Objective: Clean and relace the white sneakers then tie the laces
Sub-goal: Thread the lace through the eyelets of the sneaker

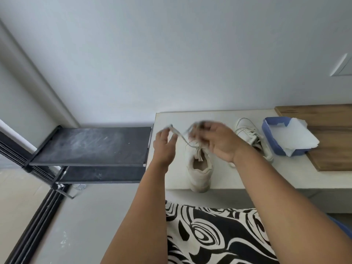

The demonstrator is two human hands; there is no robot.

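Head view shows the near white sneaker (199, 164) heel-first at the ledge (266, 180) edge, likely for reach, the left hand (164, 147) pinching its lace (176, 131) taut while the blurred right hand (215, 141) appears curled on the other end.

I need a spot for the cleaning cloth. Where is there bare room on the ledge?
Bare: the ledge front right, between the second sneaker and wooden board; also the back strip by the wall. Crowded: around the near sneaker and blue tray.
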